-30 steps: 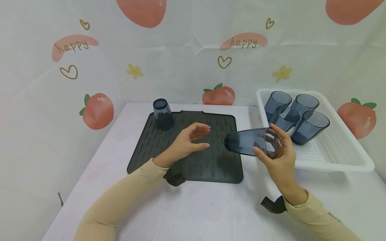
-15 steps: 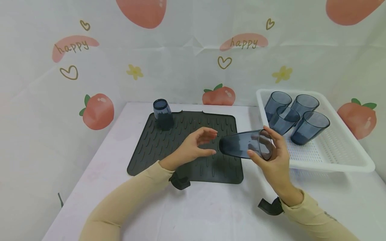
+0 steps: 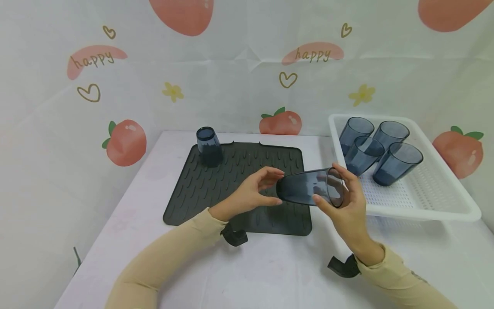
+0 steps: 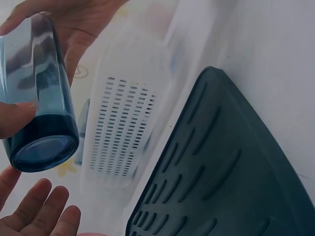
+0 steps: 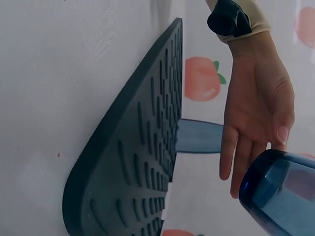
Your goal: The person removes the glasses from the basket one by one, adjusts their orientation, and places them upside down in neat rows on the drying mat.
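Translucent blue plastic tumbler (image 3: 308,187), horizontal in right hand (image 3: 345,206) grip, has shifted left over ribbed dark-grey drying mat's (image 3: 216,189) right edge. Left hand (image 3: 252,193), fingers open, has closed in, now at tumbler base: hand-to-hand transfer looks imminent.

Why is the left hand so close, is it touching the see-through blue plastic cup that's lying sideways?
Cannot tell. In the head view the left hand reaches the see-through blue plastic cup base; the left wrist view shows the thumb overlapping its side, contact unclear.

The held tumbler (image 5: 280,194) is cut off by the right-wrist view's edge.
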{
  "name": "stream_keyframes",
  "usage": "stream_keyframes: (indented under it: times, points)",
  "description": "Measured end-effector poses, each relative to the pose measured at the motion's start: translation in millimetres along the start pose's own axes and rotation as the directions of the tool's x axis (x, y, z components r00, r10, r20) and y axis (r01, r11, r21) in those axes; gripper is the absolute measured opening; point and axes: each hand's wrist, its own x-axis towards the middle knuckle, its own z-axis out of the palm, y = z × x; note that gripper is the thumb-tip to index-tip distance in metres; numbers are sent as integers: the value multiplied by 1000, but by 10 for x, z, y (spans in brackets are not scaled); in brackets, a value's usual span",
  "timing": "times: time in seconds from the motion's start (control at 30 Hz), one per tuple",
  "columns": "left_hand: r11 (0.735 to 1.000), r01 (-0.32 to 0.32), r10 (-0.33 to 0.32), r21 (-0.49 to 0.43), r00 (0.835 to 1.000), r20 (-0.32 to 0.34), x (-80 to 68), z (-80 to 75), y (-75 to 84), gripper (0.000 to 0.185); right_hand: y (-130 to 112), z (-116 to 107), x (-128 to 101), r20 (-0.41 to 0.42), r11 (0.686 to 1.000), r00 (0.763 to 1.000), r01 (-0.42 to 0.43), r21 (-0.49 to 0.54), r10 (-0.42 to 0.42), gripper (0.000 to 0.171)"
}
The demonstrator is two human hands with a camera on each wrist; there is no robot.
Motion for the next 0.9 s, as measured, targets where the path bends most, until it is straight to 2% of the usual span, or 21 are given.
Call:
stream_keyframes:
  times: [0.17,0.43,0.67,0.9]
  points:
    - [1000,3,-3,-4,1000,8,12,26,-24,65,-3,13,-12,7,999,1000,-16,-33,16,81]
    - [1000,16,-16,9,1000,20,24,65,7,68,4,45,-10,21,1000,1000,-8,-28,8,80]
    - [999,9,-7,-43,999,41,42,92,24,69,6,78,-4,28,999,1000,-10,-37,11,80]
    - [996,11,-6,-89,998,56,51,122,-23,71,15,107,-7,49,1000,999,11,-1,-11,79]
